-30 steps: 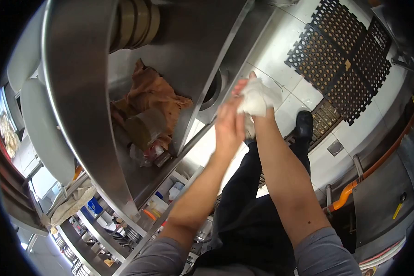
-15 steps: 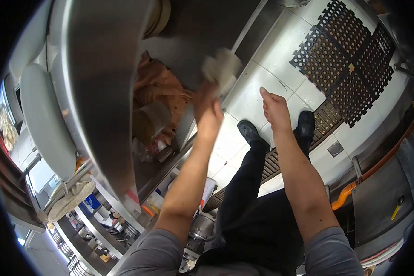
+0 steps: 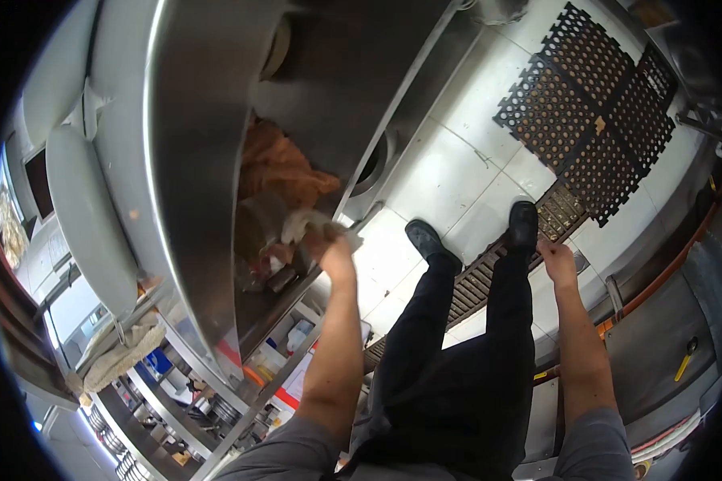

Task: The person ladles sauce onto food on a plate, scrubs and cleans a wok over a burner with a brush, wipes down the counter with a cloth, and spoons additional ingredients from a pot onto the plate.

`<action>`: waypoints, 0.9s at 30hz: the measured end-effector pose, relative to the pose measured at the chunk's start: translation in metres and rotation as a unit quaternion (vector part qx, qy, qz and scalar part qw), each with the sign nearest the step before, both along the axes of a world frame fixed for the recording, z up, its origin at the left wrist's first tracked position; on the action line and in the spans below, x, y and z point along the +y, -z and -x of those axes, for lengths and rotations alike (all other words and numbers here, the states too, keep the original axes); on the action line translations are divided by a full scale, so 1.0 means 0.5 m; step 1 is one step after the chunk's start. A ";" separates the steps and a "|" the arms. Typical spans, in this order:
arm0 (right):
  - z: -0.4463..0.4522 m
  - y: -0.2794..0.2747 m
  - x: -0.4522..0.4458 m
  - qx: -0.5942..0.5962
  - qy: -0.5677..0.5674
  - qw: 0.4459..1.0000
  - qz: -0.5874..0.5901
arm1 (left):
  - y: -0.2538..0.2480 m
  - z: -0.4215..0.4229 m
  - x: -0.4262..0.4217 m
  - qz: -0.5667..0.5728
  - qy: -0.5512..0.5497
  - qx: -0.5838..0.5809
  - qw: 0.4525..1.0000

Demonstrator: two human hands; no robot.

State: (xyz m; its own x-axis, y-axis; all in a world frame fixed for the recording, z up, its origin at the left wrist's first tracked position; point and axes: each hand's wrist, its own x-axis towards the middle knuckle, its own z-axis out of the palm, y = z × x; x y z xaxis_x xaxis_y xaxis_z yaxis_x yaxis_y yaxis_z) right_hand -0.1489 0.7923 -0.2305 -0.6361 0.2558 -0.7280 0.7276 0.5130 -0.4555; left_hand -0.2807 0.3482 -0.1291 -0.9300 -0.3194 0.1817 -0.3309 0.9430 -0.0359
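My left hand [image 3: 334,255] is closed on a whitish cloth [image 3: 306,228], over the lower part of a steel shelf [image 3: 321,96]. Beside that cloth lie an orange-brown cloth [image 3: 285,167] and a plastic-wrapped packet [image 3: 274,263] with red and white on it; a dull container [image 3: 257,224] is partly covered. Off to the right, above the floor drain, my right hand [image 3: 558,261] hangs with its fingers curled together, and nothing shows in it.
Black perforated mats [image 3: 594,112] lie on the white tiled floor [image 3: 449,172], beside a long drain grate [image 3: 477,284]. An orange pipe [image 3: 666,268] runs along the right. Shelves with stacked items [image 3: 168,409] stand at the lower left. A yellow-handled tool [image 3: 685,359] is at the right.
My left hand has carried the whitish cloth down and left, beside the orange-brown cloth. My right hand, which touched the whitish cloth earlier, has moved away to the right and its fingers have curled.
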 end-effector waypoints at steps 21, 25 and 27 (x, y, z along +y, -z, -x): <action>-0.094 -0.043 0.120 -0.065 0.093 0.993 0.010 | 0.000 0.553 0.426 -0.024 0.261 0.076 0.962; -0.070 -0.047 0.083 -0.057 0.021 0.998 0.001 | -0.059 0.334 0.376 -0.182 0.334 0.027 0.924; -0.030 -0.063 0.055 -0.065 -0.022 0.998 0.003 | -0.076 0.230 0.317 -0.326 0.292 -0.056 0.897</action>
State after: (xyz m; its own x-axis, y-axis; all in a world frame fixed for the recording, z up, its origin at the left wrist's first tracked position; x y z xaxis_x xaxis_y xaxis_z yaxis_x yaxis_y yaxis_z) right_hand -0.1338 0.8200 -0.1988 -0.5459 0.2259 -0.8068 0.7584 0.5427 -0.3611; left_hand -0.3956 0.5068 -0.0909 -0.9740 0.2247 0.0286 0.1986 0.7863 0.5851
